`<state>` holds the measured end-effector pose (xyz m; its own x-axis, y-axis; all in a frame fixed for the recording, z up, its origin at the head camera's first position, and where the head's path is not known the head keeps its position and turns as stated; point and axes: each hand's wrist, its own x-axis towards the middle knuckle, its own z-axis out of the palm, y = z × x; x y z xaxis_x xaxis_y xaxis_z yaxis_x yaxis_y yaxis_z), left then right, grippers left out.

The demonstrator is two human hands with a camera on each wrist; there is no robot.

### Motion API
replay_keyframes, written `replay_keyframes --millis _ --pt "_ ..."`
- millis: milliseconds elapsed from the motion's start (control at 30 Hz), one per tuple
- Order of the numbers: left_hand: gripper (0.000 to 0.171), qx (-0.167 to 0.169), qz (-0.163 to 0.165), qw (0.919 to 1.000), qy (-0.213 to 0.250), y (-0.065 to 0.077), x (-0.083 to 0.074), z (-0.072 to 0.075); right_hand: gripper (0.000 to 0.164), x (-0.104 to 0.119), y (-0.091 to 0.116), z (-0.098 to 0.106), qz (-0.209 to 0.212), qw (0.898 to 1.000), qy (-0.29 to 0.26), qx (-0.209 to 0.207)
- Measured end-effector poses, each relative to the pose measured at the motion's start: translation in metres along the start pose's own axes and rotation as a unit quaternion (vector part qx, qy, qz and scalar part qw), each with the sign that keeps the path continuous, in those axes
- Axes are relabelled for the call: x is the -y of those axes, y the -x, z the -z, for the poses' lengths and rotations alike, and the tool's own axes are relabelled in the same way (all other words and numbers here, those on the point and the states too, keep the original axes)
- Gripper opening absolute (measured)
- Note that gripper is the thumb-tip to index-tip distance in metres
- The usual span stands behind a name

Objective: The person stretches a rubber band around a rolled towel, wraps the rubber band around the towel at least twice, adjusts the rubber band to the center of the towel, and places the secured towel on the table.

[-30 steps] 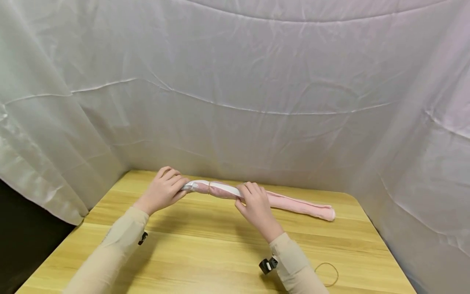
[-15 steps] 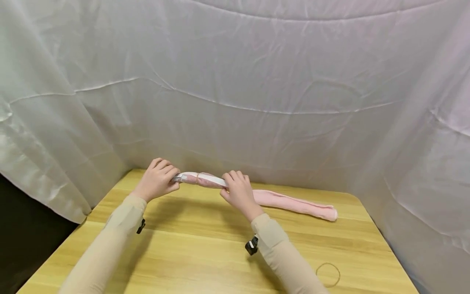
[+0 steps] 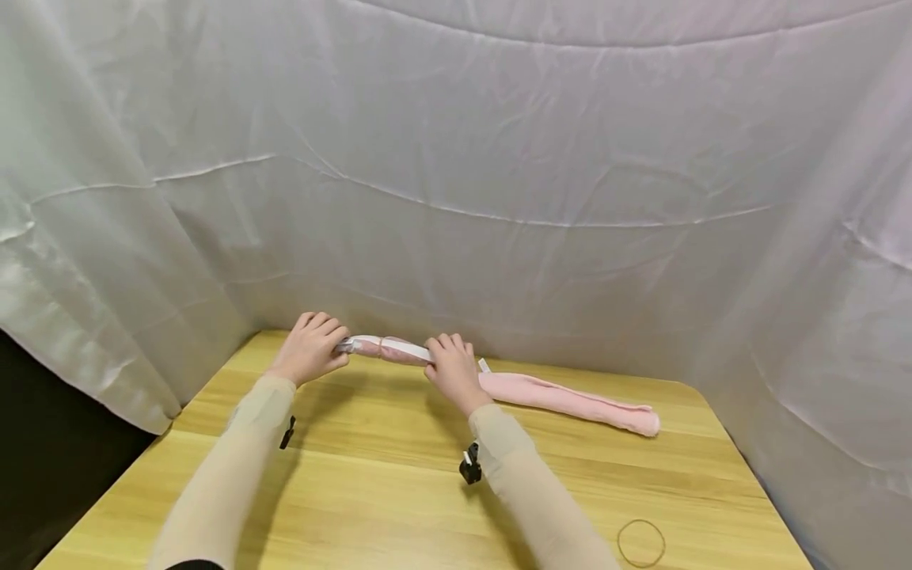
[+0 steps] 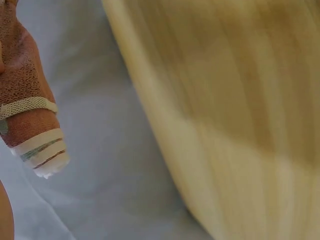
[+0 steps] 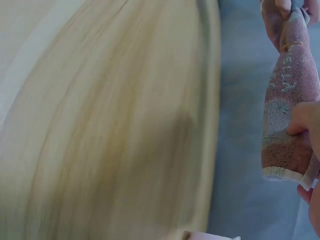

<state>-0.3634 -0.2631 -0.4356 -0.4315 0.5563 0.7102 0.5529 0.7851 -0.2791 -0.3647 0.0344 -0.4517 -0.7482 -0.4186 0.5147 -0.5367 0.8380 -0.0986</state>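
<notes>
Rolled towel: spans both hands, seemingly lifted off the bench near its far edge.
Left hand: fingers curled over one end, a striped tip showing past them.
Right hand: grips near the other end, thumb pressed on the cloth.
Thin band: cinches the towel between the hands.
Handling: probably light, soft and bendy, neither slippery nor fragile; best held either side of the band so it doesn't droop.
Pink roll: lies just right of the right hand.
Loose ring: flat on the bench, nearer the person.
</notes>
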Motion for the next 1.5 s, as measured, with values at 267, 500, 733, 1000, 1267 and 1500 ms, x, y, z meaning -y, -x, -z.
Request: replay_keyframes --millis 267,500,733,1000,1267,1500 --pt "0.033 0.079 0.068 0.9945 0.001 0.010 0.002 -0.005 0.026 0.004 -0.009 -0.013 -0.010 0.999 0.027 0.047" --pt "0.038 0.142 0.093 0.9854 -0.015 0.021 0.002 -0.009 0.030 0.010 -0.009 -0.024 -0.032 0.995 0.026 0.096" --pt "0.031 0.220 0.126 0.9674 0.010 0.027 -0.005 -0.017 0.030 0.014 0.000 -0.031 -0.042 0.992 0.022 0.120" --pt "0.028 0.266 0.150 0.9520 0.018 0.034 -0.010 -0.024 0.032 0.016 0.008 -0.040 -0.054 0.989 0.000 0.137" --pt "0.021 0.302 0.189 0.9332 0.050 0.030 -0.021 -0.028 0.037 0.011 0.012 -0.043 -0.076 0.984 -0.024 0.158" --pt "0.029 0.313 0.230 0.9185 0.074 0.028 -0.019 -0.030 0.031 0.002 0.009 -0.036 -0.057 0.984 -0.041 0.165"
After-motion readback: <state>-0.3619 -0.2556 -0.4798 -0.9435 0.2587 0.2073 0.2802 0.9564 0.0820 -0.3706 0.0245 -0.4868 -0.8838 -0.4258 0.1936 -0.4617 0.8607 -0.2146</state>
